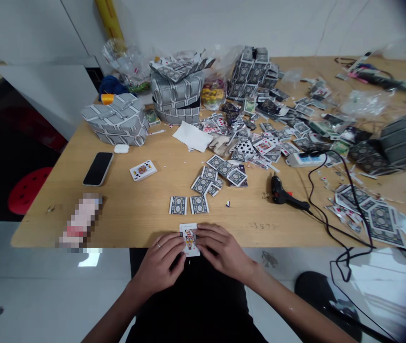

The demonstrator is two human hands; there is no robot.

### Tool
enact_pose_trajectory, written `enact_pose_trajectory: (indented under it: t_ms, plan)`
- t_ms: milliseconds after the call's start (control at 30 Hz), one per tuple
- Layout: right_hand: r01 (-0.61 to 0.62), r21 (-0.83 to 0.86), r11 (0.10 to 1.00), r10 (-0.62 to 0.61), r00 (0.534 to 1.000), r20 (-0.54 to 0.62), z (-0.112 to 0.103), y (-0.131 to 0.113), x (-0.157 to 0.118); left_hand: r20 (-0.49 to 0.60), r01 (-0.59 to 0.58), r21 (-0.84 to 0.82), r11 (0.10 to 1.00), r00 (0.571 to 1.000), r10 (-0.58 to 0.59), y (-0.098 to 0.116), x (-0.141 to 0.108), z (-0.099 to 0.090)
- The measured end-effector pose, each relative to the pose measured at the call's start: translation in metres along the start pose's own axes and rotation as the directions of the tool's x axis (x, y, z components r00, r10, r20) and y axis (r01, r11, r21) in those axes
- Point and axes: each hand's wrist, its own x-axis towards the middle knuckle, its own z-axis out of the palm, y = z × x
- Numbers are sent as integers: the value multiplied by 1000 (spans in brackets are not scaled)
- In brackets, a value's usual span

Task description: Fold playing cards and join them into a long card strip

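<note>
A face-up playing card (190, 239) lies at the table's front edge, its lower end reaching past the edge. My left hand (163, 261) grips its left side, fingers on top and thumb low. On the right side my right hand (222, 250) holds the same card with its fingertips. Just beyond are two cards with patterned backs up, one on the left (178, 205) and one on the right (199, 204). Further back, more patterned cards (205, 180) overlap in a loose group. A stack of cards (143, 170) with a face card on top sits to the left.
A phone (98, 168) and a white earphone case (121, 148) lie at left. Black glue gun (284, 193), power strip (306, 159) and cables are at right. Woven card bags (177, 90) and scattered cards fill the back; cut cards (381, 216) lie at front right.
</note>
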Motion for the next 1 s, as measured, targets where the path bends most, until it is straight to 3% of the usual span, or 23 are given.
enact_pose_trajectory:
  t_ms: [433,733,1000]
  plan:
    - [23,-15,1000,-24,1000,-18,0,4,6,-19,-41,8,999,999,41,-7,7,7]
    - [30,44,999,-33,997,71,-7,10,14,-15,-75,50,996,997,76,-11,8,9]
    - [45,46,998,-48,996,70,-7,13,14,17,-120,86,989,993,119,-12,7,12]
